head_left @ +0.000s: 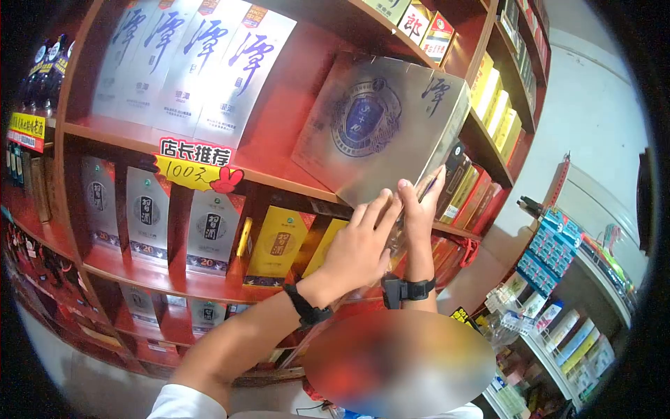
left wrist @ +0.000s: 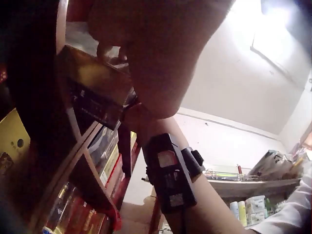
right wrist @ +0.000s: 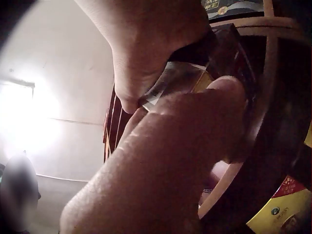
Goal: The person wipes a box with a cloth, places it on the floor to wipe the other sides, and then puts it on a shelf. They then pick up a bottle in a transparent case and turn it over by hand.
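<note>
A large silver gift box (head_left: 370,126) with a blue round emblem leans tilted against the red shelf (head_left: 279,178). My left hand (head_left: 359,244) lies with straight fingers pressed on the box's lower front edge. My right hand (head_left: 419,202) pinches the box's lower right corner, thumb on the front and fingers behind. In the left wrist view the left hand (left wrist: 161,58) covers the box's dark edge (left wrist: 97,92). In the right wrist view the right hand (right wrist: 170,161) fills the frame below the box edge (right wrist: 180,80).
Tall white boxes (head_left: 195,63) stand on the upper shelf left of the silver box. Silver boxes (head_left: 146,216) and yellow boxes (head_left: 279,244) fill the shelf below, behind a price sign (head_left: 192,164). Dark bottles (head_left: 42,70) stand far left. A counter rack of small goods (head_left: 558,321) is at the right.
</note>
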Motion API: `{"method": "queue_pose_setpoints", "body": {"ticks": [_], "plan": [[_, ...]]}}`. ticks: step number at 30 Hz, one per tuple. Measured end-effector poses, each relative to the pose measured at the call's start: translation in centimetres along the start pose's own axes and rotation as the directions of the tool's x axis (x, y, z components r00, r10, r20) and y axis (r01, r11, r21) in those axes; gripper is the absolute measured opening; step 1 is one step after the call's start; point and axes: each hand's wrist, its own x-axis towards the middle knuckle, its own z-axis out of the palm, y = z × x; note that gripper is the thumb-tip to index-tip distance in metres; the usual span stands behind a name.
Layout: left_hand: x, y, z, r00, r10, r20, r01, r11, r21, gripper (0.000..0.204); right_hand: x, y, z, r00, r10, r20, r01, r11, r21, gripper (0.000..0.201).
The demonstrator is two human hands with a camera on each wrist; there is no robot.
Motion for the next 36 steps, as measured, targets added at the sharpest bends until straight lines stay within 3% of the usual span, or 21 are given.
{"method": "queue_pose_setpoints", "body": {"ticks": [3, 5, 6, 8, 10, 11, 14, 16, 17, 18, 20, 22, 24, 26, 28, 32, 34, 36], "plan": [[0.0, -0.8, -0.2, 0.997, -0.048, -0.060, 0.045, 0.998, -0.049, 0.092, -0.1, -0.4, 0.0, 1.000, -0.004, -0.022, 0.003, 0.998, -0.059, 0.105], [0.4, -1.3, -0.1, 0.990, -0.111, -0.086, 0.106, 0.992, -0.063, 0.092, -0.1, -0.4, 0.1, 0.996, -0.067, -0.066, 0.051, 0.974, -0.219, 0.103], [0.5, -1.6, -0.1, 0.979, -0.175, -0.107, 0.167, 0.983, -0.080, 0.092, -0.2, -0.8, 0.2, 0.996, -0.068, -0.063, 0.053, 0.976, -0.211, 0.103], [0.9, -2.1, -0.2, 0.980, -0.176, -0.092, 0.167, 0.981, -0.096, 0.094, -0.4, -1.6, 0.2, 0.997, -0.013, -0.078, -0.006, 0.973, -0.231, 0.104], [1.1, -2.3, -0.4, 0.984, -0.171, -0.048, 0.170, 0.985, -0.030, 0.098, -0.3, -1.7, 0.4, 0.995, -0.026, -0.091, 0.004, 0.973, -0.231, 0.109], [1.2, -2.9, -0.5, 0.985, -0.165, -0.046, 0.165, 0.986, -0.022, 0.098, -0.4, -2.1, 0.8, 0.991, -0.056, -0.118, 0.014, 0.944, -0.331, 0.112], [1.5, -4.1, -2.9, 0.982, -0.175, 0.069, 0.186, 0.960, -0.210, 0.094, -1.6, -7.0, 3.3, 0.984, -0.023, -0.175, -0.088, 0.794, -0.601, 0.129], [1.2, -8.2, -2.5, 0.999, -0.038, 0.005, 0.038, 0.981, -0.193, 0.082, -2.0, -9.3, 5.1, 0.980, 0.042, -0.195, -0.164, 0.726, -0.668, 0.134], [1.9, -7.6, -5.0, 0.974, -0.109, 0.199, 0.177, 0.914, -0.366, 0.072, -2.2, -9.3, 5.7, 0.984, -0.004, -0.178, -0.121, 0.716, -0.688, 0.137], [2.0, -8.3, -5.9, 0.994, 0.021, 0.109, -0.003, 0.988, -0.157, 0.065, -2.5, -9.6, 6.0, 0.988, -0.044, -0.150, -0.075, 0.712, -0.698, 0.134], [2.2, -7.7, -7.8, 0.995, 0.027, 0.096, -0.023, 0.999, -0.042, 0.071, -3.1, -10.9, 6.7, 0.995, 0.007, -0.103, -0.071, 0.773, -0.631, 0.128], [2.4, -5.9, -8.9, 1.000, 0.011, 0.004, -0.011, 0.993, -0.116, 0.077, -3.8, -10.8, 7.4, 0.999, -0.027, -0.044, -0.009, 0.752, -0.659, 0.121], [3.1, -4.4, -9.9, 0.997, 0.060, -0.044, -0.060, 0.998, -0.006, 0.077, -4.0, -9.9, 8.1, 0.993, -0.107, -0.054, 0.049, 0.775, -0.630, 0.115], [3.2, -5.3, -9.2, 0.995, 0.097, -0.027, -0.096, 0.994, 0.058, 0.076, -3.9, -9.2, 8.5, 0.980, -0.173, -0.099, 0.067, 0.754, -0.653, 0.115], [3.6, -5.5, -8.4, 0.993, 0.113, -0.016, -0.112, 0.991, 0.069, 0.067, -4.1, -9.5, 8.7, 0.985, -0.136, -0.106, 0.028, 0.735, -0.677, 0.111], [4.2, -5.7, -9.4, 0.993, 0.086, 0.083, -0.105, 0.960, 0.261, 0.066, -4.3, -9.0, 8.6, 0.992, -0.098, -0.085, 0.023, 0.780, -0.625, 0.107], [3.9, -5.5, -9.4, 0.992, 0.072, 0.102, -0.104, 0.928, 0.357, 0.069, -4.4, -7.4, 9.2, 0.958, -0.250, -0.144, 0.117, 0.794, -0.597, 0.105], [3.8, -5.1, -9.3, 0.990, 0.074, 0.118, -0.111, 0.934, 0.340, 0.070, -4.4, -7.7, 8.4, 0.955, -0.242, -0.169, 0.102, 0.808, -0.580, 0.106]]}}
